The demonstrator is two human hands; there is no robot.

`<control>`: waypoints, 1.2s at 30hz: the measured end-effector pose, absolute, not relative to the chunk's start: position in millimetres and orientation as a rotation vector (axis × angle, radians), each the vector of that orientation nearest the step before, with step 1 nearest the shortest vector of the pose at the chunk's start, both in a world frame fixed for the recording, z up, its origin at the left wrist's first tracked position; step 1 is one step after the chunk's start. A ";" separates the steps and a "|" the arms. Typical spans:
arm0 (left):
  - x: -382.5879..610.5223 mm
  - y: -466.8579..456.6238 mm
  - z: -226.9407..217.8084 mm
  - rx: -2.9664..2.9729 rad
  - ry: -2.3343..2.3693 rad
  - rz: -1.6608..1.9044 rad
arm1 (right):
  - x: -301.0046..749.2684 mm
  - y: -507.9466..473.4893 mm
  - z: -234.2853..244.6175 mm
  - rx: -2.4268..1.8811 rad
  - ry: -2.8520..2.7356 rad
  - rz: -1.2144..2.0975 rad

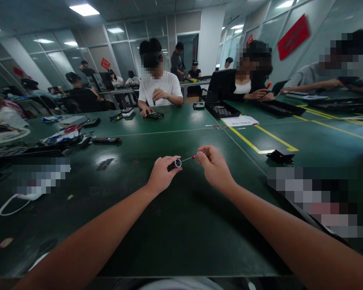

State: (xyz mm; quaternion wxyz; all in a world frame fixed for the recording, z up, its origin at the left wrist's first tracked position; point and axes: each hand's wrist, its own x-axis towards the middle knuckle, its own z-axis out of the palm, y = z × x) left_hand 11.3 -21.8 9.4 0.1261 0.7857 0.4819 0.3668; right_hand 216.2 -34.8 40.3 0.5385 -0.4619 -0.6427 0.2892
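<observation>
Over the green table [169,225], my left hand [161,175] is closed around a small black cylinder with a silver-rimmed round end [177,163], which looks like a flashlight. That round end faces to the right and toward me. My right hand [213,167] grips a thin screwdriver [194,157] with a red part at the handle. Its metal shaft points left, and the tip is at or very near the flashlight's rim; whether it touches, I cannot tell. My fingers hide most of both the flashlight's body and the screwdriver's handle.
Left of my hands lie a dark tool with a red end [107,140], a pile of cables and gloves [63,135] and a white cable [10,206]. A black bracket [280,156] sits at right near yellow tape [245,139]. Co-workers sit across the table with black trays [222,109].
</observation>
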 end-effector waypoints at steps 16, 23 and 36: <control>12.1 -24.3 15.6 2.379 1.428 0.906 | 221.4 -17.0 27.0 -1.068 -1.212 0.936; 11.9 -26.2 16.9 2.365 1.421 0.918 | 220.5 -22.0 29.9 -1.096 -1.352 0.818; 14.2 -23.0 13.7 2.455 1.384 0.862 | 223.3 -29.9 42.0 -1.192 -1.627 0.509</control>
